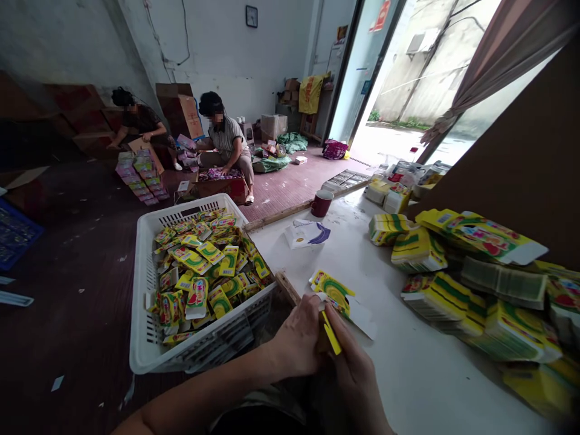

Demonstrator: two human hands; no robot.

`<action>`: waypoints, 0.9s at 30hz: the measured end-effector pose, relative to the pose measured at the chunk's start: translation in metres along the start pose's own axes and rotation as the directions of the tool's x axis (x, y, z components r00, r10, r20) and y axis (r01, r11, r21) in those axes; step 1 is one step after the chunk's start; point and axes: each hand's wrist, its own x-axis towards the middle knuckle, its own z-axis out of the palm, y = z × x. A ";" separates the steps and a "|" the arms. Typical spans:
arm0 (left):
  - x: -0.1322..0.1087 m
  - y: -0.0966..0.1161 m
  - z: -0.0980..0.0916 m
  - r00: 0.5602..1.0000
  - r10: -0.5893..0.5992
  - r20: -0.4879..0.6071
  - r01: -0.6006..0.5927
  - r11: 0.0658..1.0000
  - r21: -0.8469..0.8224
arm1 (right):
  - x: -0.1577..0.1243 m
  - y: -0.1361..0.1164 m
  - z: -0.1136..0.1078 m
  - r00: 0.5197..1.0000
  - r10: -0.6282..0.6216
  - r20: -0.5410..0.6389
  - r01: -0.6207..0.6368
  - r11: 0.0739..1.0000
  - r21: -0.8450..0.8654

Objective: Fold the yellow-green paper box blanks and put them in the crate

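Note:
Close in front of me, at the edge of the white table [399, 362], both hands meet around a small yellow carton [332, 338]. My left hand [299, 331] is closed at its upper end, and the fingers of my right hand [351, 356] press along its side. Much of the carton is hidden by my fingers. Just beyond my hands lies a flat printed carton [334, 289] in yellow and green with a white flap. To the left, a white plastic crate [141, 272] is heaped with folded yellow cartons [229, 260].
Stacks of flat cartons [457, 302] cover the table's right side. A dark red mug [322, 203] and a white-and-purple packet [308, 233] stand farther back. Wooden strips [287, 288] edge the table. Two people [226, 142] sit on the floor among boxes.

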 end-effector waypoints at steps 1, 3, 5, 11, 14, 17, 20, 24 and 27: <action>0.000 0.000 -0.003 1.000 -0.019 -0.009 0.020 0.999 0.046 | 0.000 0.000 0.000 0.999 -0.014 -0.037 0.013 1.000 -0.024; 0.002 0.002 -0.011 0.998 -0.069 0.000 0.069 0.992 0.104 | 0.001 0.002 -0.001 0.995 -0.053 -0.088 0.044 0.994 -0.096; 0.003 0.003 -0.022 0.994 -0.106 0.014 0.104 0.988 0.113 | 0.003 0.005 -0.003 0.991 -0.123 -0.049 0.113 0.977 -0.179; 0.001 0.004 -0.034 0.988 -0.110 0.108 0.099 0.990 0.100 | 0.014 0.000 -0.027 0.972 -0.157 0.178 0.203 0.938 -0.282; 0.000 0.007 -0.033 0.979 -0.137 0.154 0.133 0.991 0.036 | 0.016 -0.010 -0.034 0.953 -0.098 0.287 0.172 0.954 -0.246; -0.001 0.008 -0.031 0.973 -0.177 0.150 0.183 0.983 -0.030 | 0.017 -0.013 -0.023 0.982 -0.071 0.177 0.107 0.974 -0.201; 0.003 0.002 -0.034 0.970 -0.242 0.035 0.239 0.908 -0.344 | 0.023 -0.002 -0.011 0.998 -0.051 -0.031 0.046 0.990 -0.133; 0.013 -0.018 -0.049 0.737 -0.609 -0.294 -0.009 0.426 -0.905 | 0.042 0.022 -0.019 0.966 0.092 -0.241 -0.179 0.912 -0.369; 0.020 -0.028 -0.055 0.546 -0.822 -0.161 -0.074 0.144 -0.987 | 0.054 0.035 -0.027 0.941 0.134 -0.310 -0.278 0.829 -0.486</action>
